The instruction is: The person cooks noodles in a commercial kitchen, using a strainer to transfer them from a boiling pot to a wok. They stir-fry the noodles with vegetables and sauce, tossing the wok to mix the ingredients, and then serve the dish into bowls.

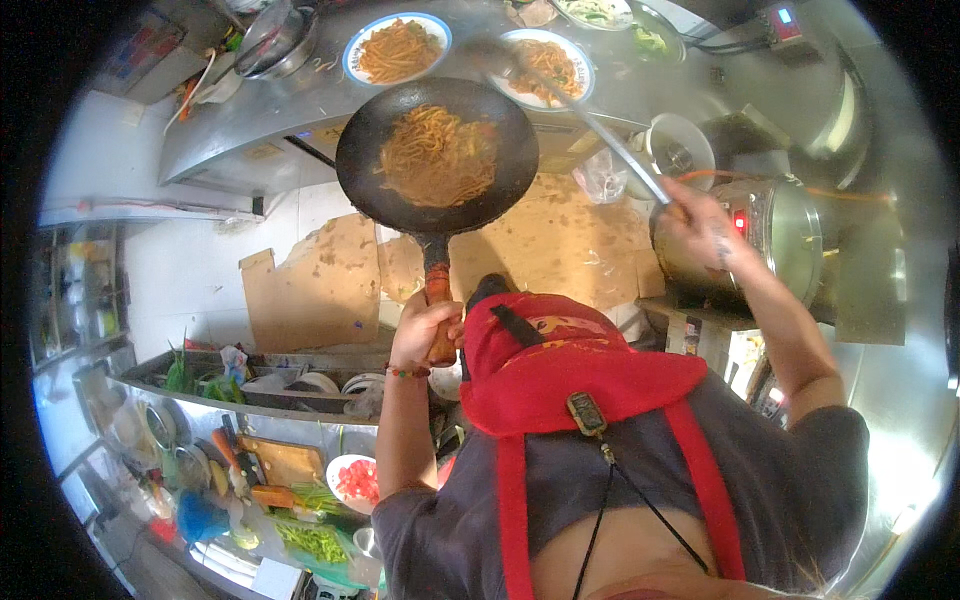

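Observation:
My left hand [427, 330] is closed around the wooden handle of a black wok [352, 165], held above the floor beside the steel counter. Browned noodles [439, 157] lie in the wok. My right hand [697, 221] grips the metal handle of a ladle [592, 120]. The ladle's blurred bowl is at the upper middle, over or near the left rim of a blue-rimmed plate [585, 82] of noodles. A second blue-rimmed plate [351, 52], also with noodles, stands to its left on the counter. Whether the ladle touches the plate, I cannot tell.
Flattened cardboard [315, 285] covers part of the floor. A white bucket [679, 150] and a round steel cooker [795, 240] stand at right. Steel bowls [277, 45] sit at upper left. At lower left are a cutting board [281, 461], a bowl of red pieces [337, 469] and green vegetables [311, 540].

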Available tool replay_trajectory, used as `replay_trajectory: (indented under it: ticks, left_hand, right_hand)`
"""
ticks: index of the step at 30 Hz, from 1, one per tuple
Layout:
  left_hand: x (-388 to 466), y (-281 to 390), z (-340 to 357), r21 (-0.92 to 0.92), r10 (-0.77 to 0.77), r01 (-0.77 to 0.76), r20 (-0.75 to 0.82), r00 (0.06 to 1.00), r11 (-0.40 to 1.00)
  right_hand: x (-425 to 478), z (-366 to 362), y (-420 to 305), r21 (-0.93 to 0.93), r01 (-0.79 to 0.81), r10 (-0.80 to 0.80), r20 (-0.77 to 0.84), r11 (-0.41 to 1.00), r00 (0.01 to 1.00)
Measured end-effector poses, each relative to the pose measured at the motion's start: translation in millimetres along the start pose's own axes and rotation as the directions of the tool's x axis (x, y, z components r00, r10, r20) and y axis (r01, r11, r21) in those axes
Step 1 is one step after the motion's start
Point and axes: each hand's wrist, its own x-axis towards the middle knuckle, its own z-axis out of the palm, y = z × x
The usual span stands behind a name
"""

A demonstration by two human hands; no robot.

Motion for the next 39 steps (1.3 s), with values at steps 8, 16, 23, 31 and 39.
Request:
replay_trajectory:
  ticks: [8,16,23,31,39]
  left_hand:
    - [-0.3,-1.7,15.0,0.148,0.022,-0.018,-0.025,0.999,0.989]
    - [-6.3,1.8,11.1,0.123,-0.003,0.019,-0.127,0.992,0.992]
    - [1.2,-7.8,-2.6,0.026,-0.004,0.004,-0.009,1.0,1.0]
    - [2.9,-10.2,-0.3,-0.023,-0.001,0.0,-0.011,1.0,1.0]
    - [2.1,-11.5,-10.6,0.029,0.028,-0.027,-0.028,0.999,0.999]
  right_hand:
    - [-32.8,98.7,-45.4,0.545,-0.792,-0.081,0.808,-0.275,0.584]
    - [-30.3,71.3,-37.8,0.549,-0.761,-0.31,0.699,-0.345,0.645]
    - [-49.5,-9.4,-60.7,0.617,-0.756,-0.241,0.716,-0.22,0.655]
    - [-50.7,-91.5,-100.8,0.457,-0.717,-0.435,0.58,-0.526,0.689]
    - [13.6,-129.6,-146.8,0.549,-0.647,-0.53,0.381,-0.529,0.758]
